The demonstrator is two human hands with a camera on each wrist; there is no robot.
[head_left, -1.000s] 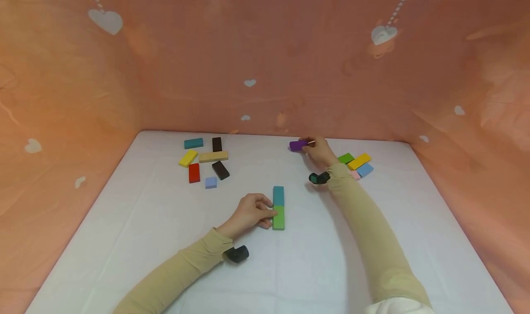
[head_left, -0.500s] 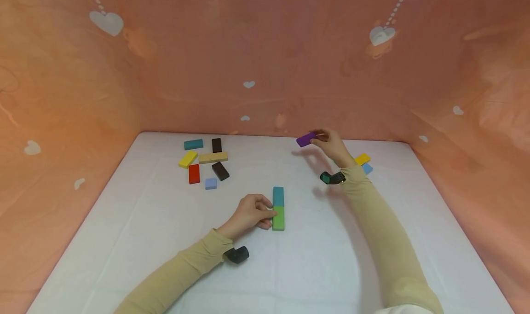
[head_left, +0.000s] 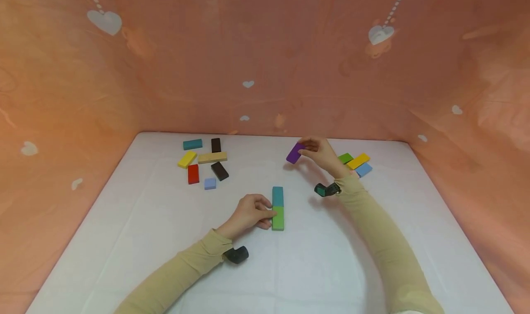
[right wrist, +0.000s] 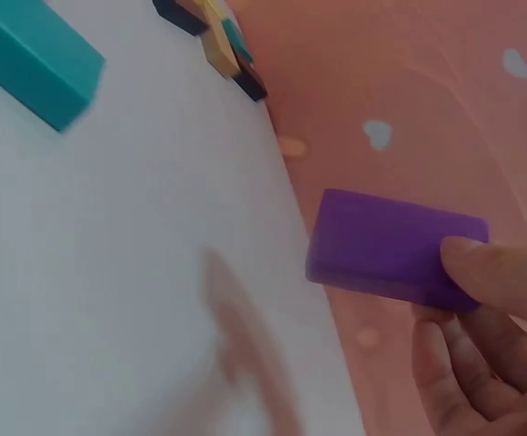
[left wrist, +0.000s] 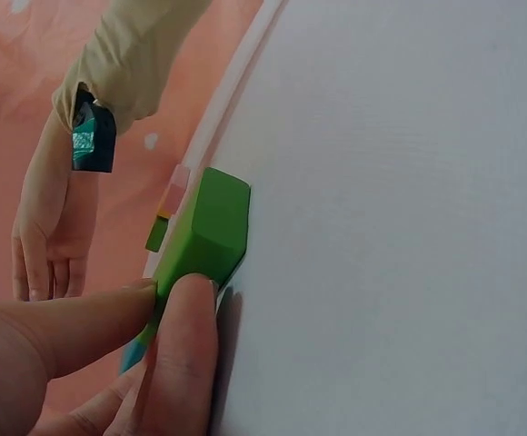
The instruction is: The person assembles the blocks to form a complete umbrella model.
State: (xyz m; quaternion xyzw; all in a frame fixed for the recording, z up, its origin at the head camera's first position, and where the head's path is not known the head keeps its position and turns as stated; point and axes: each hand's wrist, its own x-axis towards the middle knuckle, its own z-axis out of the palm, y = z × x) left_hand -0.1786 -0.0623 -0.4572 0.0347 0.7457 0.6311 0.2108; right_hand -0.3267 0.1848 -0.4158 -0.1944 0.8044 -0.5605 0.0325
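My right hand (head_left: 324,156) pinches a purple block (head_left: 295,153) by one end, thumb against its face, and holds it up off the table with a shadow below. In the right wrist view the purple block (right wrist: 391,245) is tilted, its free end pointing left. My left hand (head_left: 250,211) has thumb and fingertips on the left edge of a green block (head_left: 278,219). A teal block (head_left: 278,196) lies end to end with the green one, directly beyond it. In the left wrist view, thumb and finger grip the green block (left wrist: 211,227) low, near the cloth.
At the back left lie several blocks, among them a red block (head_left: 193,174), a natural wood block (head_left: 212,157) and a small lilac block (head_left: 210,183). Behind the right wrist sit a yellow-orange block (head_left: 358,160) and a light blue block (head_left: 364,170). A pink cloth wall rises beyond the table (head_left: 165,231).
My right hand has lifted the purple block from the table at the back, moved right, then come nearer and left while the block turned steeper. The left hand stays at the green block.
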